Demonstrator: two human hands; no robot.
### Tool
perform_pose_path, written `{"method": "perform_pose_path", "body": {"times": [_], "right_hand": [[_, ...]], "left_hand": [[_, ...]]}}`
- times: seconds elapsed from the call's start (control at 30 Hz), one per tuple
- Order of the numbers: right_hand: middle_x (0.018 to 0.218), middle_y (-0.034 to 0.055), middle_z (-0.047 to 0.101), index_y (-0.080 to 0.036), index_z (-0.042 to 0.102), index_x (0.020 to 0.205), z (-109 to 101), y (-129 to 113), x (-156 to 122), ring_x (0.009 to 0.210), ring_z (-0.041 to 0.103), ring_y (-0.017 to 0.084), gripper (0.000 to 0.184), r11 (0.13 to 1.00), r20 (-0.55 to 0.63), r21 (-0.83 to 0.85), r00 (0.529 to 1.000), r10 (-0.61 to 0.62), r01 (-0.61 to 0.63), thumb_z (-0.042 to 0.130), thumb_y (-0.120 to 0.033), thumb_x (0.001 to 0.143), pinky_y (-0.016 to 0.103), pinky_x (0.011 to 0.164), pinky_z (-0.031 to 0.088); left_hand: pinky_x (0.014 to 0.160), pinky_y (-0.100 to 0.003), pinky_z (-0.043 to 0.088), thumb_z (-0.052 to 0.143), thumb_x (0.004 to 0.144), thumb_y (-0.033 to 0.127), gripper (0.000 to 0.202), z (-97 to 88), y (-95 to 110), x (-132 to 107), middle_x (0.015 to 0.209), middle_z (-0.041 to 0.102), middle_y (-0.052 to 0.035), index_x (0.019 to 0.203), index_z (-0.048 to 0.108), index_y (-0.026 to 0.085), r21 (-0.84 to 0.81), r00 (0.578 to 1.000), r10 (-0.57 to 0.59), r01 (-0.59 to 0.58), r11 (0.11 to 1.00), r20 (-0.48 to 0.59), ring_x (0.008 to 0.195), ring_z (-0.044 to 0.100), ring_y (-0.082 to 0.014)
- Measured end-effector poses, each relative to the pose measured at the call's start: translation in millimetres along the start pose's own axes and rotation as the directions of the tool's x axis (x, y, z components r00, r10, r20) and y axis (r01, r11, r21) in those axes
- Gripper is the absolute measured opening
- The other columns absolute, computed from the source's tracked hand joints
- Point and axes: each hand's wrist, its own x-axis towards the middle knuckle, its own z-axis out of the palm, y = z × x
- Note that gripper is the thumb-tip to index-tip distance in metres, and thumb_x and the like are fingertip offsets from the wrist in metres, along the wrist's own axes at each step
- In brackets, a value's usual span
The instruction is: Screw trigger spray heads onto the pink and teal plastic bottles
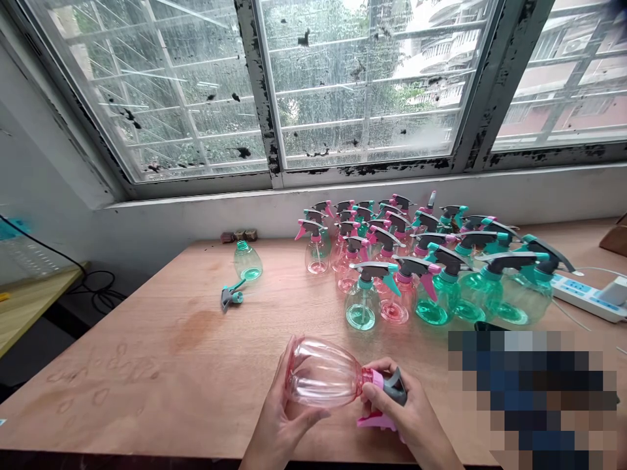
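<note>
My left hand [281, 418] cups the base of a clear pink spray bottle [323, 375], which lies sideways above the wooden table [161, 352]. My right hand [404, 411] is closed round the bottle's neck and its grey and pink trigger head [389, 388]. Both hands are near the table's front edge. Further back on the left stands an open green bottle [247, 261] without a head. Its loose grey and green trigger head [230, 296] lies beside it.
Several assembled pink and green spray bottles [416, 267] crowd the back right of the table under the window. A white power strip [590, 297] with a plug lies at the far right. A pixelated patch covers the lower right. Cables hang by a side table at left.
</note>
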Motion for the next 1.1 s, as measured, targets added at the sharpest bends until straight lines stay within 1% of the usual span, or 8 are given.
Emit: {"method": "perform_pose_path", "body": {"times": [0.17, 0.33, 0.5, 0.63, 0.7, 0.83, 0.97, 1.1], "right_hand": [[0.059, 0.0003, 0.068, -0.018, 0.066, 0.087, 0.4, 1.7, 0.2, 0.049, 0.066, 0.019, 0.042, 1.000, -0.011, 0.007, 1.000, 0.008, -0.008, 0.084, -0.051, 0.071, 0.032, 0.050, 0.059], [0.058, -0.0004, 0.068, -0.018, 0.066, 0.085, 1.2, 1.0, 0.2, 0.049, 0.066, 0.019, 0.042, 1.000, 0.006, 0.016, 1.000, 0.000, 0.000, 0.085, -0.052, 0.069, 0.033, 0.050, 0.060], [0.059, 0.0008, 0.069, -0.017, 0.067, 0.088, -1.0, 1.3, 0.4, 0.050, 0.066, 0.018, 0.039, 1.000, -0.002, -0.004, 1.000, -0.012, 0.012, 0.084, -0.048, 0.073, 0.030, 0.049, 0.059], [0.060, 0.0007, 0.069, -0.017, 0.067, 0.089, -1.3, 1.3, 0.4, 0.050, 0.067, 0.018, 0.039, 1.000, -0.005, 0.006, 1.000, -0.015, 0.015, 0.085, -0.048, 0.072, 0.031, 0.050, 0.060], [0.060, 0.0004, 0.068, -0.017, 0.067, 0.088, -0.8, 1.1, 0.3, 0.051, 0.066, 0.018, 0.039, 1.000, -0.001, 0.020, 1.000, -0.012, 0.012, 0.085, -0.048, 0.072, 0.031, 0.052, 0.061], [0.061, 0.0005, 0.068, -0.016, 0.067, 0.088, -0.4, 0.6, 0.0, 0.051, 0.066, 0.017, 0.039, 1.000, 0.004, 0.023, 1.000, -0.013, 0.013, 0.085, -0.047, 0.072, 0.031, 0.052, 0.061], [0.061, 0.0001, 0.068, -0.016, 0.067, 0.088, -1.4, 0.9, 0.5, 0.051, 0.066, 0.018, 0.040, 1.000, 0.005, 0.009, 1.000, -0.008, 0.008, 0.085, -0.047, 0.072, 0.031, 0.051, 0.061], [0.059, 0.0005, 0.070, -0.016, 0.066, 0.089, -3.0, 1.5, 1.1, 0.050, 0.067, 0.018, 0.039, 1.000, -0.001, -0.020, 1.000, -0.009, 0.009, 0.084, -0.047, 0.073, 0.029, 0.049, 0.060]], "left_hand": [[0.121, -0.047, 0.031, 0.084, 0.074, 0.034, 0.096, -0.2, 2.1, -1.8, 0.162, 0.035, -0.0065, 0.153, 0.030, 0.037, 0.042, 1.000, 0.016, -0.016, 0.999, -0.003, 0.143, 0.041, -0.0350], [0.120, -0.050, 0.033, 0.084, 0.072, 0.044, 0.098, -2.3, 1.7, -3.3, 0.164, 0.029, -0.0083, 0.154, 0.031, 0.034, -0.014, 1.000, 0.027, -0.027, 1.000, 0.014, 0.145, 0.036, -0.0387], [0.121, -0.049, 0.030, 0.086, 0.072, 0.034, 0.098, -0.6, 2.7, -2.7, 0.164, 0.031, -0.0077, 0.153, 0.032, 0.035, 0.027, 1.000, 0.027, -0.028, 0.999, 0.005, 0.146, 0.034, -0.0374], [0.122, -0.050, 0.027, 0.080, 0.078, 0.036, 0.090, 3.8, -0.4, -2.3, 0.163, 0.032, -0.0050, 0.153, 0.030, 0.039, 0.029, 0.997, 0.061, -0.060, 0.998, -0.039, 0.147, 0.034, -0.0348], [0.122, -0.049, 0.025, 0.080, 0.078, 0.036, 0.092, 4.4, -2.8, -2.7, 0.163, 0.033, -0.0045, 0.153, 0.027, 0.040, 0.027, 0.997, 0.057, -0.056, 0.998, -0.047, 0.146, 0.036, -0.0347], [0.124, -0.049, 0.022, 0.086, 0.072, 0.034, 0.104, 0.2, -4.8, -3.3, 0.165, 0.028, -0.0044, 0.155, 0.023, 0.039, 0.012, 0.999, 0.042, -0.041, 0.999, -0.013, 0.149, 0.029, -0.0350], [0.124, -0.049, 0.022, 0.083, 0.076, 0.036, 0.099, -4.0, -3.2, -1.4, 0.165, 0.029, -0.0083, 0.156, 0.025, 0.031, -0.010, 0.999, 0.016, -0.015, 1.000, 0.044, 0.150, 0.028, -0.0352], [0.123, -0.048, 0.025, 0.083, 0.076, 0.032, 0.098, -2.3, -0.6, -0.2, 0.164, 0.030, -0.0060, 0.155, 0.026, 0.037, 0.007, 1.000, 0.004, -0.004, 1.000, 0.029, 0.147, 0.035, -0.0348]]}}
